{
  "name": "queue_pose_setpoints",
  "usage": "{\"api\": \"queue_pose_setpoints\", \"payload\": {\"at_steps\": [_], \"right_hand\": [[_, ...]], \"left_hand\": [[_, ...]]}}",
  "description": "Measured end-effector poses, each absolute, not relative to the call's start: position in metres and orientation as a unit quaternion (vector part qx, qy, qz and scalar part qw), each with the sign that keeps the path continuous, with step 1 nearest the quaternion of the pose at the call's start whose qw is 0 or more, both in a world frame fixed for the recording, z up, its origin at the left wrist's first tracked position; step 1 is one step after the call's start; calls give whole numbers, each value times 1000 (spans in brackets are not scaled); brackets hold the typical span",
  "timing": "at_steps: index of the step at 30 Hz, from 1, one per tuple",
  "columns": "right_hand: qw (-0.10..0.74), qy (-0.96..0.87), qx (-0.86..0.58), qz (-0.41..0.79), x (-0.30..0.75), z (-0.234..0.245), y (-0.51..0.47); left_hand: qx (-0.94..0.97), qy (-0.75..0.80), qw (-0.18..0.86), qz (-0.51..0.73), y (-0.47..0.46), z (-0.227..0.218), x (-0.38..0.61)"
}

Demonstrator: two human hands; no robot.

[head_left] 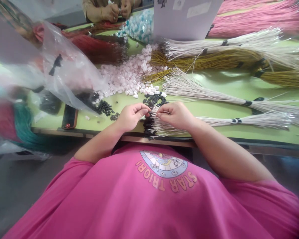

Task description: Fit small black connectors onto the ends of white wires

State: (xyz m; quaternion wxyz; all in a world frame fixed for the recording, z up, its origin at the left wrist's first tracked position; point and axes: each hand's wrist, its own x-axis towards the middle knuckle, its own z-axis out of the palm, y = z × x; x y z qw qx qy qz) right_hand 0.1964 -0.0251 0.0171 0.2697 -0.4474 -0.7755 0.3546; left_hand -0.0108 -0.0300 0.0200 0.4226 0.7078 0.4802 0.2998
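Note:
My left hand is closed in a pinch, its fingertips beside a pile of small black connectors. Whatever it pinches is too small to make out. Facing it, a short gap away, my right hand has thumb and forefinger pressed together at the loose ends of a bundle of white wires. A thin wire seems to run between those fingers. More black connectors lie under the wire ends, near the table edge. Another smaller heap of black pieces rests left of my left hand.
White connectors are heaped behind my hands. More white wires and yellow wires lie to the right. A plastic bag and a dark phone-like object are at left. Across the table, another person's hands work.

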Motion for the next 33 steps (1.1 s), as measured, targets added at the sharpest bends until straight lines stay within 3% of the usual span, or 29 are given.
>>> {"api": "queue_pose_setpoints", "payload": {"at_steps": [8, 20, 28, 33], "right_hand": [[273, -770, -451, 360, 196, 17, -26], [323, -748, -460, 352, 195, 16, -28], [298, -766, -451, 348, 194, 11, -28], [363, -763, -390, 366, 205, 18, -22]], "left_hand": [[742, 479, 365, 294, -36, 20, -1], [738, 471, 361, 322, -36, 15, 4], [766, 487, 297, 298, -41, 17, 8], [812, 459, 201, 299, -24, 24, -24]]}}
